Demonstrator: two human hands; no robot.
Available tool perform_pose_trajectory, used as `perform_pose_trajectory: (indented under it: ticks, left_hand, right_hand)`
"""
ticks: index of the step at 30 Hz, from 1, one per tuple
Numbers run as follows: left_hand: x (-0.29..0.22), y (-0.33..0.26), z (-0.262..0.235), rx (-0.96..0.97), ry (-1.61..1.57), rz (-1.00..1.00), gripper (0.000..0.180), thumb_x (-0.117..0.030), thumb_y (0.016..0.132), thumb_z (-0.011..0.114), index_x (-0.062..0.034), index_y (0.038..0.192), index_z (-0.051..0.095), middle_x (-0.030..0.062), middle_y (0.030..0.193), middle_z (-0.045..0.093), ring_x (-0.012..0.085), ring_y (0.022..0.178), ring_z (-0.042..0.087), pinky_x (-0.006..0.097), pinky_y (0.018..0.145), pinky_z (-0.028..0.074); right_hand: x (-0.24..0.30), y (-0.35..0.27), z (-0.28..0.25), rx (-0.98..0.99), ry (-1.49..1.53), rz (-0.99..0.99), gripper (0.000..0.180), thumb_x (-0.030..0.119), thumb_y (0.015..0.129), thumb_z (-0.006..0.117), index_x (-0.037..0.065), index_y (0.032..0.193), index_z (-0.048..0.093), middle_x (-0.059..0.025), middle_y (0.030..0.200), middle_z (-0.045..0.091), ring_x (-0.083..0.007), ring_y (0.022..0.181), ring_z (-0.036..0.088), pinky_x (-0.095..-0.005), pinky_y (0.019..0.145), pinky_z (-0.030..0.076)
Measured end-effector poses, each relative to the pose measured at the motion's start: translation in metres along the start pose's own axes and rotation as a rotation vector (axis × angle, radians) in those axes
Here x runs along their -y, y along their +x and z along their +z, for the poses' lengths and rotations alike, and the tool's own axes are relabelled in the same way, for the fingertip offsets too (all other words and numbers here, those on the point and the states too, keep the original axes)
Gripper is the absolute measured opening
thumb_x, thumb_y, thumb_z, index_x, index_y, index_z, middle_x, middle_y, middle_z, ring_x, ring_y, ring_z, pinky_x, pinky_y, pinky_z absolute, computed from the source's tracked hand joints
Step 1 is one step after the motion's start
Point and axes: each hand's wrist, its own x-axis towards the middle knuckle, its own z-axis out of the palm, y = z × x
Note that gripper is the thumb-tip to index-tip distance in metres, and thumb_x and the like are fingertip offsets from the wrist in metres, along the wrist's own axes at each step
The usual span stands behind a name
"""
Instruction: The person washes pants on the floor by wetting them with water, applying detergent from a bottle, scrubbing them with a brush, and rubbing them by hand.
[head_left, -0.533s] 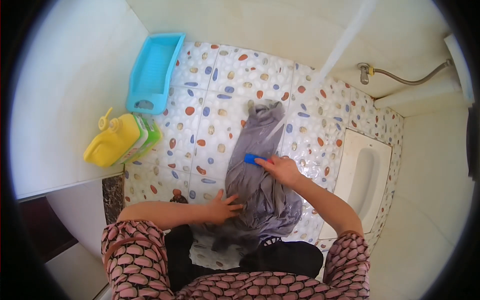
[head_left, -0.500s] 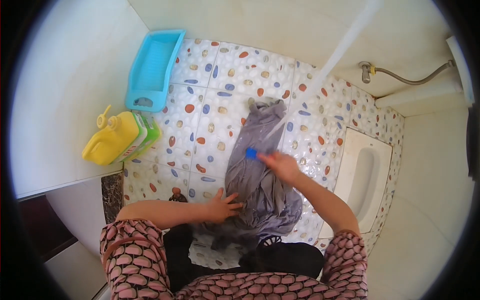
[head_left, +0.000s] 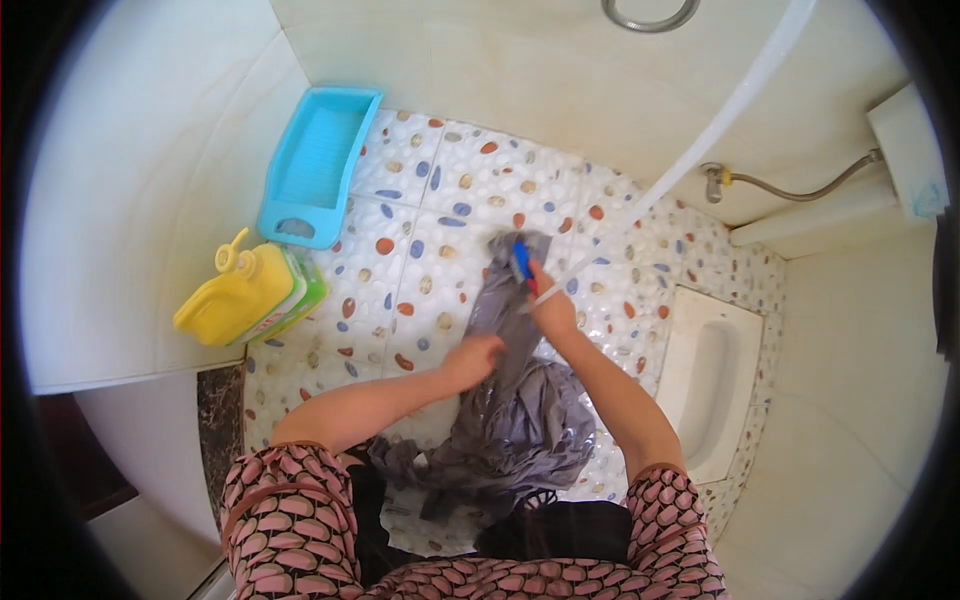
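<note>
A wet grey garment [head_left: 540, 425] lies on the floor, its far part stretched flat and its near part bunched up. My right hand [head_left: 552, 308] is closed around a small blue and red scrubbing brush [head_left: 521, 262], which is on the far end of the cloth. At the garment's left edge, my left hand [head_left: 472, 362] is closed with the fingers curled onto the fabric. A pale stream of water [head_left: 730, 112] slants down from the upper right to beside my right hand.
A light-blue washboard tray [head_left: 312, 170] leans by the left wall, with a yellow jug [head_left: 245, 295] in front of it. To the right, a white squat toilet [head_left: 712, 385] is set in the pebble-patterned floor [head_left: 430, 260]. A valve with a hose [head_left: 715, 180] is on the far wall.
My right hand has carried the brush away from me to the garment's far end. My left hand, spread flat before, has moved forward and closed at the cloth's edge. The fabric is more bunched nearby.
</note>
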Motion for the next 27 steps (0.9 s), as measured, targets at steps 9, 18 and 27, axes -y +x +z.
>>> perform_pose_trajectory:
  ticks: [9,18,27]
  left_hand:
    - [-0.012,0.096,-0.05,-0.098,0.53,-0.09,0.047,-0.019,0.068,0.071,-0.0142,0.111,0.055,0.0109,0.125,0.041,0.0301,0.115,0.041,0.056,0.088,0.038]
    - [-0.006,0.086,-0.035,0.152,0.277,0.28,0.013,-0.024,0.067,0.07,-0.0116,0.068,0.066,0.0055,0.068,0.065,0.0209,0.068,0.064,0.038,0.07,0.048]
    - [-0.051,0.107,-0.079,-0.093,-0.348,0.213,0.035,0.007,0.058,0.067,-0.0069,0.089,0.065,0.0001,0.063,0.052,0.0133,0.061,0.048,0.026,0.057,0.041]
  right_hand:
    - [0.019,-0.058,-0.201,0.063,-0.567,0.306,0.04,0.023,0.08,0.06,0.025,0.12,0.055,-0.0107,0.088,0.065,-0.0278,0.082,0.064,-0.044,0.069,0.05]
    - [0.204,-0.019,-0.494,-1.322,-0.985,-0.668,0.045,0.01,0.085,0.057,-0.002,0.127,0.045,-0.0148,0.133,0.045,-0.0318,0.12,0.043,-0.0356,0.099,0.038]
    - [0.142,0.031,-0.369,-0.614,-0.359,-0.168,0.014,0.017,0.088,0.052,0.005,0.096,0.054,-0.0138,0.079,0.06,-0.0243,0.068,0.057,-0.0363,0.058,0.044]
